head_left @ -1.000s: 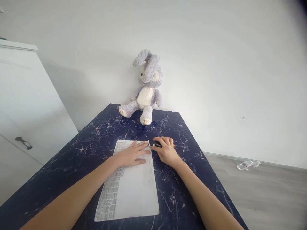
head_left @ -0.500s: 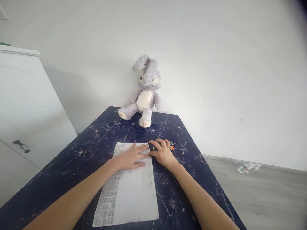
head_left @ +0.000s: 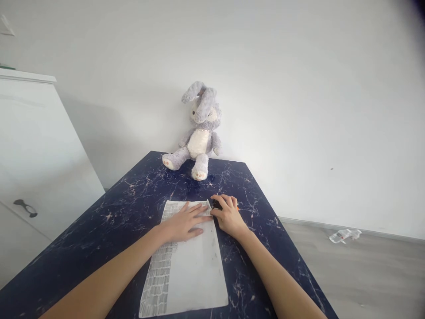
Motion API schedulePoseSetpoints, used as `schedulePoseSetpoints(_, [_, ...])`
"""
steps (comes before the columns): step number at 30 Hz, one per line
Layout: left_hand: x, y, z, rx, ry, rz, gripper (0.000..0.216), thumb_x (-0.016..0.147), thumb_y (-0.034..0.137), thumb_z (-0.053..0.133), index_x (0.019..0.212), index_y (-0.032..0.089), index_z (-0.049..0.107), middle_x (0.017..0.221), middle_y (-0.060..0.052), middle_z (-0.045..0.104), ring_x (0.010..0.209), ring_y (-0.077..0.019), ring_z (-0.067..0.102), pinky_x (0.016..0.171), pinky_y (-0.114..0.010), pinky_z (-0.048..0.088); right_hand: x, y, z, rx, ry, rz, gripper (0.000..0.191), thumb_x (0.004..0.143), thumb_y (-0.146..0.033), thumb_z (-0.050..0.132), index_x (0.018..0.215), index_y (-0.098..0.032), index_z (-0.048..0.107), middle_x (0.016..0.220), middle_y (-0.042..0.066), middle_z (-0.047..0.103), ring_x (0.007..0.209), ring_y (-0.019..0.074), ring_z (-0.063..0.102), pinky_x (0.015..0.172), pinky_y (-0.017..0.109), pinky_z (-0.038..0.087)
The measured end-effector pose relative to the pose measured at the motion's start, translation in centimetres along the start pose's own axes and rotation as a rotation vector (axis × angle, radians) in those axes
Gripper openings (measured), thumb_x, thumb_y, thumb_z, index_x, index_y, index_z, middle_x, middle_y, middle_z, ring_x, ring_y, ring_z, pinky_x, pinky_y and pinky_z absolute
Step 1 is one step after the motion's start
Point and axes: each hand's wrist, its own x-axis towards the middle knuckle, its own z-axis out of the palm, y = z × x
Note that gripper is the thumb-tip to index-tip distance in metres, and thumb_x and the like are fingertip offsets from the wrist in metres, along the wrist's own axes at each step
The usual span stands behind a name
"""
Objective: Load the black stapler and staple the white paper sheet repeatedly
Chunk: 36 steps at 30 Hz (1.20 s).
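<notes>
the right hand (head_left: 229,218) curls over a small dark tool (head_left: 216,204) with an orange end, its thumb on the near side and its fingers on the far side; they hide most of it, and i cannot tell whether they are clamped on it. the tool is on the table (head_left: 133,190), just beside the top right corner of a sheet of paper (head_left: 195,274). the left hand (head_left: 186,223) lies palm down on that sheet, fingers spread apart, covering part of the grey printing along its left side. beyond the paper, apart from it, a plush rabbit (head_left: 199,141) sits at the table's far end, in front of the white wall (head_left: 299,88). to the left stands a white cabinet (head_left: 36,133) with a dark handle (head_left: 32,215), its front shut over whatever is in it. to the right, a clear plastic bottle (head_left: 341,235) lies on the grey floor (head_left: 332,274), too blurred to tell its contents.
</notes>
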Motion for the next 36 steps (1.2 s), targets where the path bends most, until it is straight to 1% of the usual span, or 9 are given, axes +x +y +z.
schedulePoseSetpoints(3, [0.3, 0.4, -0.2, 0.021, -0.029, -0.018, 0.056, 0.109, 0.051, 0.042, 0.164, 0.044, 0.031, 0.176, -0.002, 0.014, 0.163, -0.0336, 0.012, 0.127, -0.07, 0.004, 0.1, 0.0, -0.6, 0.11, 0.061, 0.114, 0.032, 0.099, -0.012, 0.054, 0.116, -0.03, 0.073, 0.143, 0.008, 0.06, 0.129, 0.0285, 0.055, 0.107, 0.049, 0.04])
schedulePoseSetpoints(5, [0.4, 0.6, -0.3, 0.036, -0.034, -0.025, 0.057, 0.109, 0.05, 0.042, 0.164, 0.043, 0.031, 0.176, -0.003, 0.013, 0.163, -0.0336, 0.01, 0.127, -0.071, 0.005, 0.3, 0.0, -0.6, 0.167, 0.087, 0.213, 0.036, 0.102, -0.018, 0.052, 0.135, -0.027, 0.064, 0.14, 0.011, 0.062, 0.126, 0.0269, 0.058, 0.105, 0.046, 0.043])
schedulePoseSetpoints(7, [0.5, 0.6, -0.3, 0.044, -0.032, -0.025, 0.056, 0.109, 0.047, 0.044, 0.164, 0.044, 0.032, 0.176, -0.002, 0.014, 0.163, -0.0339, 0.011, 0.126, -0.072, 0.005, 0.4, 0.1, -0.3, 0.192, 0.062, 0.264, 0.039, 0.104, -0.023, 0.052, 0.142, -0.024, 0.057, 0.133, 0.011, 0.067, 0.12, 0.0272, 0.062, 0.101, 0.044, 0.045])
schedulePoseSetpoints(11, [0.6, 0.4, 0.2, 0.039, 0.013, -0.015, 0.056, 0.107, 0.042, 0.05, 0.162, 0.045, 0.037, 0.176, -0.003, 0.012, 0.162, -0.0359, 0.013, 0.126, -0.072, 0.006, 0.4, 0.4, 0.2, 0.236, 0.012, 0.238, 0.032, 0.105, -0.021, 0.05, 0.134, -0.024, 0.062, 0.121, 0.009, 0.074, 0.108, 0.0262, 0.067, 0.093, 0.042, 0.045])
schedulePoseSetpoints(14, [0.6, 0.5, 0.3, 0.036, 0.04, -0.018, 0.058, 0.105, 0.039, 0.054, 0.161, 0.044, 0.038, 0.177, -0.003, 0.004, 0.162, -0.0373, 0.011, 0.126, -0.071, 0.008, 0.3, 0.5, 0.1, 0.281, 0.015, 0.187, 0.031, 0.107, -0.024, 0.05, 0.134, -0.025, 0.064, 0.123, 0.009, 0.074, 0.107, 0.0241, 0.067, 0.094, 0.042, 0.043])
schedulePoseSetpoints(18, [0.6, 1.1, 0.2, 0.034, 0.013, -0.032, 0.06, 0.105, 0.037, 0.054, 0.161, 0.046, 0.037, 0.177, -0.003, 0.0, 0.162, -0.0382, 0.008, 0.125, -0.072, 0.009, 0.3, 0.4, -0.2, 0.314, 0.023, 0.172, 0.032, 0.108, -0.026, 0.049, 0.137, -0.026, 0.064, 0.125, 0.008, 0.074, 0.107, 0.0231, 0.067, 0.094, 0.041, 0.042])
schedulePoseSetpoints(22, [0.7, 2.1, 0.6, 0.007, 0.018, -0.01, 0.059, 0.106, 0.042, 0.054, 0.161, 0.047, 0.036, 0.177, -0.002, -0.003, 0.162, -0.0396, 0.003, 0.125, -0.074, 0.01, 0.4, 0.2, -0.1, 0.305, 0.018, 0.199, 0.032, 0.108, -0.026, 0.048, 0.136, -0.025, 0.065, 0.125, 0.008, 0.074, 0.108, 0.023, 0.067, 0.094, 0.041, 0.041])
schedulePoseSetpoints(28, [1.0, 3.1, 1.5, -0.013, -0.014, -0.072, 0.059, 0.108, 0.049, 0.048, 0.163, 0.048, 0.03, 0.176, 0.0, -0.013, 0.161, -0.0409, -0.011, 0.126, -0.073, 0.008, 0.8, -0.5, 0.0, 0.254, -0.011, 0.268, 0.031, 0.108, -0.028, 0.047, 0.134, -0.024, 0.064, 0.121, 0.008, 0.074, 0.106, 0.0237, 0.066, 0.093, 0.04, 0.039])
schedulePoseSetpoints(36, [1.0, 3.6, 2.7, -0.02, 0.012, -0.025, 0.058, 0.107, 0.057, 0.045, 0.163, 0.046, 0.034, 0.176, 0.002, -0.011, 0.161, -0.0412, -0.01, 0.129, -0.068, 0.007, 1.1, -0.8, -0.5, 0.225, -0.029, 0.25, 0.034, 0.111, -0.03, 0.041, 0.136, -0.024, 0.063, 0.121, 0.008, 0.074, 0.105, 0.0223, 0.066, 0.094, 0.04, 0.038])
